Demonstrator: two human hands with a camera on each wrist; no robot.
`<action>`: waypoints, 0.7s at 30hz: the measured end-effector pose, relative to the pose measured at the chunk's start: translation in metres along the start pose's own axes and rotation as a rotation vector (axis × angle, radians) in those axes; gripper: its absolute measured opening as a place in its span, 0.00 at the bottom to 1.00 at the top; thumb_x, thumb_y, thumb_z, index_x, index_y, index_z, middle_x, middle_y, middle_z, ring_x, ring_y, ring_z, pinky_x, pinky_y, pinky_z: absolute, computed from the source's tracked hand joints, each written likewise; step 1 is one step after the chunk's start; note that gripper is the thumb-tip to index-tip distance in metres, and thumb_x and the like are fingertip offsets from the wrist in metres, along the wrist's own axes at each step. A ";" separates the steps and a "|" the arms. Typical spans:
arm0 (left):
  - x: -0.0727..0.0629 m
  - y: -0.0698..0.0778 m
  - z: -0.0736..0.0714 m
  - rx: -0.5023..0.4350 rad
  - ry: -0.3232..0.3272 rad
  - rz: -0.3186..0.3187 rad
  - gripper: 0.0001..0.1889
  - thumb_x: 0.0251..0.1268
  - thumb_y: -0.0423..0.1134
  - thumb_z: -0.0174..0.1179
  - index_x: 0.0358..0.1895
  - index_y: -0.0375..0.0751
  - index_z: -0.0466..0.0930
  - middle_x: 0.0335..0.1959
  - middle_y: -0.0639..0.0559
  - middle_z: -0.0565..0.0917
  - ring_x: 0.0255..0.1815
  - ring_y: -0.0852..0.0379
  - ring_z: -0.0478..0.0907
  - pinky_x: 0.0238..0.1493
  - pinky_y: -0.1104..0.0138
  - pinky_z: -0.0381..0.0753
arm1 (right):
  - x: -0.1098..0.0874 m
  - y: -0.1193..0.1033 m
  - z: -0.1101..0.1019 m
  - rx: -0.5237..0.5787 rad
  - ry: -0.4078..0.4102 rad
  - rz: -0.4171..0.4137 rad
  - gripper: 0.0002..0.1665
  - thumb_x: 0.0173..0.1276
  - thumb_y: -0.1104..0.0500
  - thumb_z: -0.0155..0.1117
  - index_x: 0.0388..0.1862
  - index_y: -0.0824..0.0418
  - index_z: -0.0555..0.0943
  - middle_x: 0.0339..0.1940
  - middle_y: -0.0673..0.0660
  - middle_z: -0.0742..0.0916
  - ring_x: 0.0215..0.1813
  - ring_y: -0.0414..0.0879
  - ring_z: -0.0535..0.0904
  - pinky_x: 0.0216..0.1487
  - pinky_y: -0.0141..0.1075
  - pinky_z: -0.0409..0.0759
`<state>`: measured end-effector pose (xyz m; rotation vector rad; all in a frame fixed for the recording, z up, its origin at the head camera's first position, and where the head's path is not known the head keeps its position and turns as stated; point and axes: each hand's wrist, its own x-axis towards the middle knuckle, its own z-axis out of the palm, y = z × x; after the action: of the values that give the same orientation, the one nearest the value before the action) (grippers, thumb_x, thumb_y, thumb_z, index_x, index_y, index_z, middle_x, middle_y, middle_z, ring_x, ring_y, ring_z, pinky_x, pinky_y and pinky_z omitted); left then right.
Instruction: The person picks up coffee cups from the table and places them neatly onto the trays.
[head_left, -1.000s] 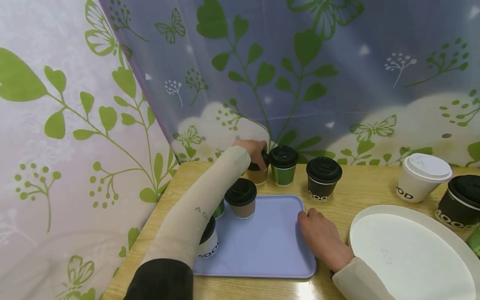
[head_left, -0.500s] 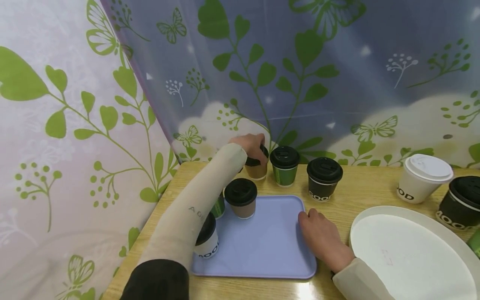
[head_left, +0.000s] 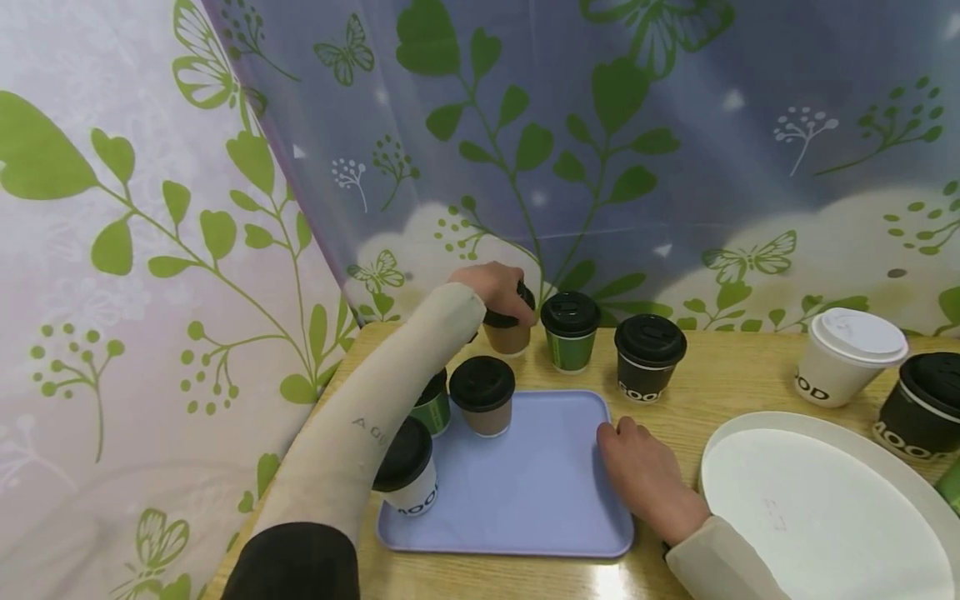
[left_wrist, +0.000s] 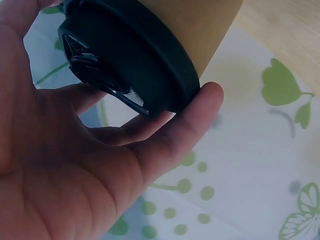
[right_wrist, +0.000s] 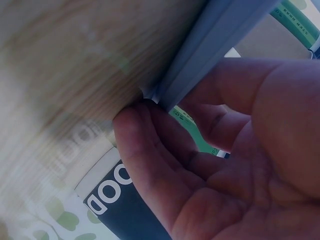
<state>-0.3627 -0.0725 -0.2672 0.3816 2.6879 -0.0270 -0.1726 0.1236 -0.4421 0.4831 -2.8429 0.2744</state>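
Left cloth: a pale cloth [head_left: 150, 333] with big green leaves hangs down on the left.
Sleeve: a cream sleeve [head_left: 375, 400] reaches over the corner of the desk [head_left: 371, 346] and hides part of two cups.
White cup with black lid: this cup [head_left: 411, 492] stands upright on the left side of the blue tray [head_left: 532, 483].
Green cup on the tray: this cup [head_left: 433, 410] is just behind the white one.
Brown cup on the tray: this cup [head_left: 485, 404] stands just right of the green one.
Left hand: the left hand [head_left: 491, 287] has its fingers and thumb bent round a black lid, only as wide as the lid.
Held brown cup: this cup [head_left: 508, 340] is under that lid, behind the tray; I can't tell if it touches the desk.
Back green cup: it [head_left: 572, 346] stands just right of the held one.
Black cup: it [head_left: 647, 375] stands near the tray's back right corner.
Right hand: the right hand [head_left: 643, 475] pinches the tray's right edge, thumb and fingers close together.
Far right: a round white tray [head_left: 817, 500], with a white-lidded cup [head_left: 836, 371] behind it.
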 end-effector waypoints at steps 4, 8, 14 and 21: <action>-0.009 0.001 -0.006 -0.006 0.018 0.047 0.51 0.63 0.68 0.62 0.85 0.59 0.48 0.80 0.48 0.63 0.75 0.47 0.66 0.67 0.50 0.72 | 0.000 0.000 0.001 -0.004 0.002 -0.002 0.05 0.67 0.73 0.58 0.33 0.66 0.75 0.28 0.63 0.75 0.28 0.57 0.75 0.21 0.50 0.76; -0.019 0.002 -0.011 -0.005 0.025 0.076 0.50 0.63 0.68 0.62 0.84 0.58 0.51 0.78 0.48 0.65 0.73 0.48 0.67 0.66 0.49 0.72 | 0.001 0.000 0.000 -0.007 0.001 -0.005 0.05 0.67 0.73 0.59 0.33 0.66 0.75 0.28 0.62 0.75 0.27 0.56 0.75 0.21 0.49 0.76; -0.031 0.003 -0.010 0.028 0.052 0.085 0.49 0.63 0.68 0.62 0.83 0.59 0.53 0.76 0.47 0.68 0.71 0.47 0.70 0.63 0.49 0.74 | 0.001 0.000 -0.002 -0.010 -0.005 -0.005 0.04 0.68 0.72 0.60 0.34 0.67 0.76 0.28 0.62 0.75 0.27 0.55 0.75 0.21 0.48 0.76; -0.046 0.006 -0.009 0.057 0.054 0.080 0.47 0.63 0.67 0.62 0.83 0.60 0.53 0.75 0.45 0.68 0.69 0.47 0.72 0.60 0.48 0.76 | 0.001 0.000 -0.001 -0.002 -0.023 0.000 0.03 0.69 0.72 0.60 0.35 0.67 0.76 0.28 0.62 0.75 0.27 0.55 0.75 0.21 0.48 0.75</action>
<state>-0.3244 -0.0781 -0.2398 0.5145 2.7271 -0.0708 -0.1732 0.1231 -0.4404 0.4894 -2.8651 0.2677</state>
